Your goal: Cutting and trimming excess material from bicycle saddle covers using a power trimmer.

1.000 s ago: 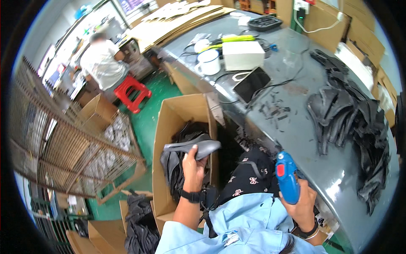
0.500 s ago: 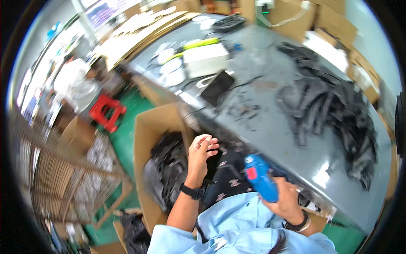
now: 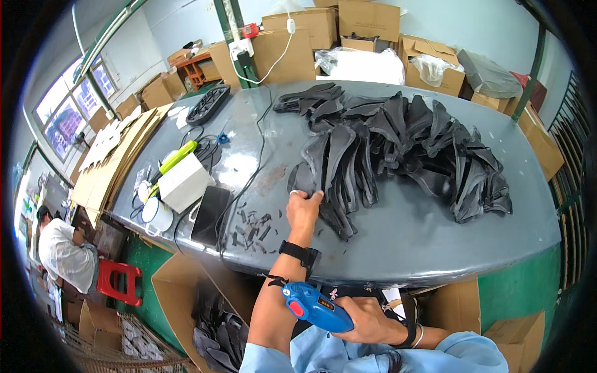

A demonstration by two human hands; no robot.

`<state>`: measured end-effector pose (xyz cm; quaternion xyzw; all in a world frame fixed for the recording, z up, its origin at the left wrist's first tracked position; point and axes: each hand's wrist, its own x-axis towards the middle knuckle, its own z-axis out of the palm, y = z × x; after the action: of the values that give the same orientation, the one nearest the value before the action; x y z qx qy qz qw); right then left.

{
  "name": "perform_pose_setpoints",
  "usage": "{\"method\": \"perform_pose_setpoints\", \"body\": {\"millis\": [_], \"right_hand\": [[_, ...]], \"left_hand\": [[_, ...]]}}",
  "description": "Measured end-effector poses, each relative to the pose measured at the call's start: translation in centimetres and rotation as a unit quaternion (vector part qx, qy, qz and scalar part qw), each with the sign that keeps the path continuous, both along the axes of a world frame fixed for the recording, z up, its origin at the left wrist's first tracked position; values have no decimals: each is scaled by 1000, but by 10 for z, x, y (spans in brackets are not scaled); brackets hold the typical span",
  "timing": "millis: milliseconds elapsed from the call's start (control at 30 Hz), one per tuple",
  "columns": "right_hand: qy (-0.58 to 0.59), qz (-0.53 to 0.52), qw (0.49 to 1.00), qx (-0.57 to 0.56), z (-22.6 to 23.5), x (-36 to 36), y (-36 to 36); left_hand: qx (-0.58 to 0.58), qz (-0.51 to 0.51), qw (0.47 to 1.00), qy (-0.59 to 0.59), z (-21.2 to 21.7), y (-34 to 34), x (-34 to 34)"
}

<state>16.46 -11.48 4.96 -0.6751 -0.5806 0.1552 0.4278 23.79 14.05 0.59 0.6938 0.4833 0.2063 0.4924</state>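
A pile of dark grey, curved, flexible pieces lies across the middle and right of the table. At its near left edge my left hand pinches the edge of one curved grey piece, thumb against fingers. My right hand is wrapped round a blue handheld power tool with a red button. The tool is held low at the table's front edge, its dark tip pointing left across my left forearm. What the tip is exactly, I cannot make out.
Small black scraps lie left of my left hand, near a black flat box, a white mug and a cable. A cardboard box of similar pieces stands below the table's left front. A person sits far left by a red stool.
The view has swung right. My left hand, earlier open above the box, has reached onto the table and taken a grey piece. The tool has come leftward, across my left forearm.
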Motion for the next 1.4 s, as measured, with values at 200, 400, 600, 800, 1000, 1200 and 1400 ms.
{"method": "perform_pose_setpoints", "body": {"millis": [200,400,600,800,1000,1200,1400], "right_hand": [[13,-13,1000,-10,5,0,3],[16,-129,991,25,5,18,-2],[296,-214,928,79,19,52,13],[180,-259,948,43,35,52,33],[225,-168,960,5,45,38,36],[29,-128,990,-54,40,-2,26],[16,10,996,-82,45,-38,32]], "left_hand": [[10,-160,987,-29,2,11,-6],[-328,-170,853,-368,55,-44,-78],[-352,-197,893,-198,48,-103,-179],[-357,-293,868,-180,25,-133,-225],[-498,-76,724,-471,46,-108,-224],[-224,41,820,-525,70,-103,-214],[22,127,843,-523,40,-112,-207]]}}
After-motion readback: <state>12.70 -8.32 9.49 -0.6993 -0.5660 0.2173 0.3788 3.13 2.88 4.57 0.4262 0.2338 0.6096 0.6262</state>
